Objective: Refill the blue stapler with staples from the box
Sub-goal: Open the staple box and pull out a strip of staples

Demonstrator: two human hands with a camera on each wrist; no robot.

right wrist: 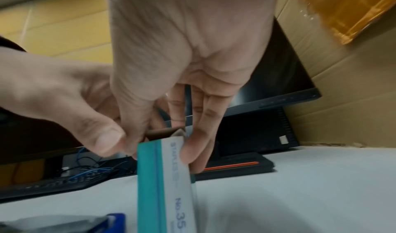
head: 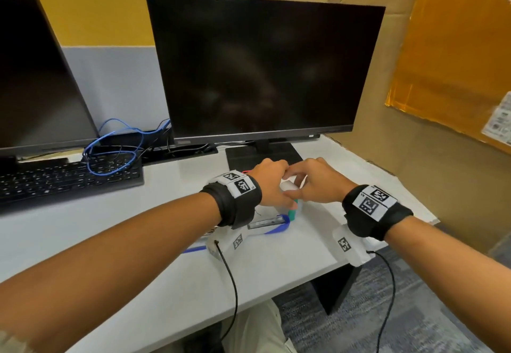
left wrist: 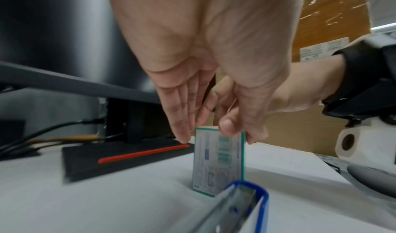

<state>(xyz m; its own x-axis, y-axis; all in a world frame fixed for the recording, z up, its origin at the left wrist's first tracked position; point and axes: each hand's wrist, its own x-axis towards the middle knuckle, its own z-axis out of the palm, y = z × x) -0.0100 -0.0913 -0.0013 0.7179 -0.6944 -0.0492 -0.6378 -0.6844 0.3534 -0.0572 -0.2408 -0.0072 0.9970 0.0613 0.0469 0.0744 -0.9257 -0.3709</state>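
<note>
A small teal-and-white staple box (head: 292, 212) stands on end on the white desk (head: 132, 231), just in front of the monitor stand. Both hands meet at its top. My left hand (head: 278, 184) has its fingers (left wrist: 181, 135) down the box's (left wrist: 217, 162) far-left side and its thumb at the near top corner. My right hand (head: 315, 184) pinches the top of the box (right wrist: 165, 186) between thumb and fingers (right wrist: 194, 153); a brown inner edge shows there. The blue stapler (head: 272, 224) lies swung open under my left wrist, its metal channel (left wrist: 244, 206) facing up.
A dark monitor (head: 262, 67) stands close behind the hands, its black base (head: 262, 155) carrying a red strip (left wrist: 143, 153). A second monitor (head: 36, 76), black keyboard (head: 69, 178) and blue cable (head: 110, 148) sit left. Cardboard (head: 414, 164) walls the right; the desk ends at right.
</note>
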